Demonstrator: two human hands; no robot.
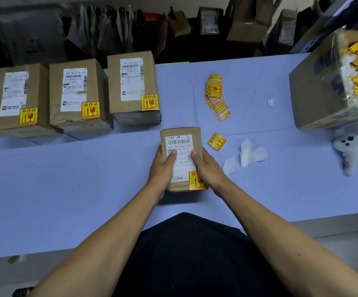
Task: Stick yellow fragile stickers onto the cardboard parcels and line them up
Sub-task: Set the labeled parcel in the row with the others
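A small cardboard parcel (181, 146) is gripped at its sides by the left hand (163, 166) and right hand (204, 168). Both thumbs are pressed onto its shipping label (179, 144). A yellow fragile sticker (196, 181) is stuck at its near corner.

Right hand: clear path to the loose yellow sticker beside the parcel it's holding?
Probably yes, once it lets go. The right hand and left hand grip the small parcel; the loose sticker lies just right on bare table, nothing between.

Pale blue table (66, 179); dim clutter of bags and boxes (113, 33) behind it.
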